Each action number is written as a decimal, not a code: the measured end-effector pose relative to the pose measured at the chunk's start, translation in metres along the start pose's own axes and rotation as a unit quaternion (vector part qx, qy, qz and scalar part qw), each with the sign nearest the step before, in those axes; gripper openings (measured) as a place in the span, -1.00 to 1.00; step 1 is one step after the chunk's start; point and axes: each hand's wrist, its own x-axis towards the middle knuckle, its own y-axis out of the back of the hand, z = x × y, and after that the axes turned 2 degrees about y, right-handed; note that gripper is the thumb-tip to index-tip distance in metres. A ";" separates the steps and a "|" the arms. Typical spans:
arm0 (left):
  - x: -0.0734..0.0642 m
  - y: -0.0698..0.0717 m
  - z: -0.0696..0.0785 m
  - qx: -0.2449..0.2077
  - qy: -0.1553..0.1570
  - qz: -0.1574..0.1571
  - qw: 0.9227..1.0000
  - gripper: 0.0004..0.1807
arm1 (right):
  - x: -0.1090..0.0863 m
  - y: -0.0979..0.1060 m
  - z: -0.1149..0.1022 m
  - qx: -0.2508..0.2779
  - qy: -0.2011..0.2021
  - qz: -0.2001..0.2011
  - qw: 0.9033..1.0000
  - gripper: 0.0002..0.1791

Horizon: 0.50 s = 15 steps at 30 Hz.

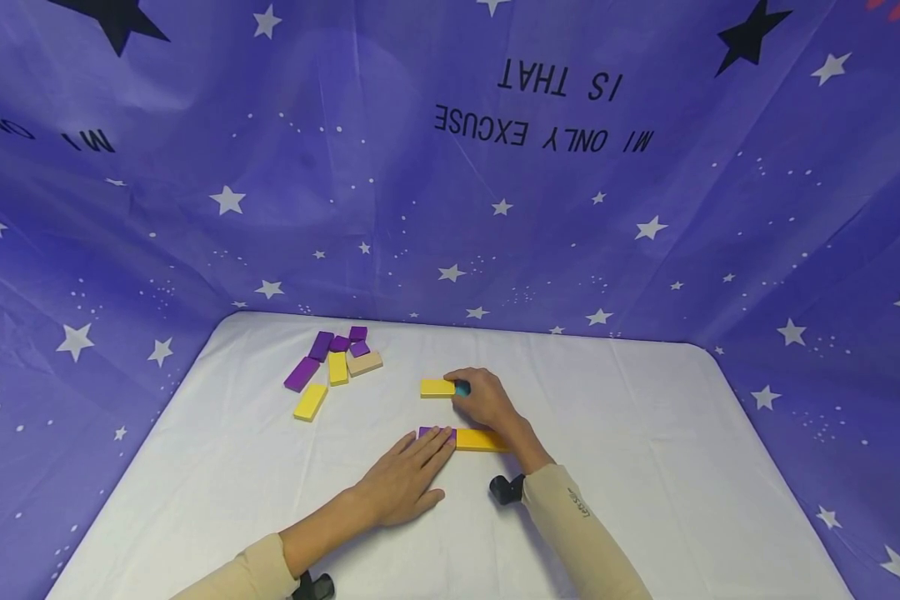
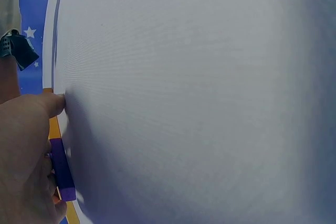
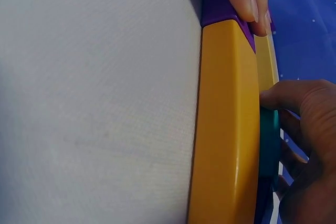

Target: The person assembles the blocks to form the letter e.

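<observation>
My left hand (image 1: 405,479) lies with straight fingers on a purple block (image 1: 424,432). Against that block's right end sits a longer orange-yellow block (image 1: 480,440), end to end in one row. Beyond the row, my right hand (image 1: 487,400) holds a teal block (image 1: 462,389) between thumb and fingers. The teal block (image 3: 269,142) shows clearly in the right wrist view, with the fingers curled along its far side. A yellow block (image 1: 437,388) lies at the teal block's left end. In the left wrist view, the purple block (image 2: 63,174) appears beside my left fingers.
At the back left is a loose group: several purple blocks (image 1: 302,374), two yellow blocks (image 1: 311,402) and a beige block (image 1: 365,364). White cloth (image 1: 645,450) covers the table. A blue-purple star-printed curtain (image 1: 420,208) stands behind and at both sides.
</observation>
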 end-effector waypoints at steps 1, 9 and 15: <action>0.000 0.000 0.000 0.000 0.000 0.000 1.000 -0.21 | 0.000 0.000 0.000 -0.001 -0.001 -0.001 1.000 -0.59; 0.000 0.000 0.000 -0.002 -0.001 -0.004 1.000 -0.21 | 0.001 0.001 0.000 -0.001 -0.006 -0.015 1.000 -0.59; 0.000 0.001 0.000 -0.002 -0.003 -0.001 1.000 -0.21 | 0.002 0.001 0.000 -0.010 0.000 -0.013 1.000 -0.58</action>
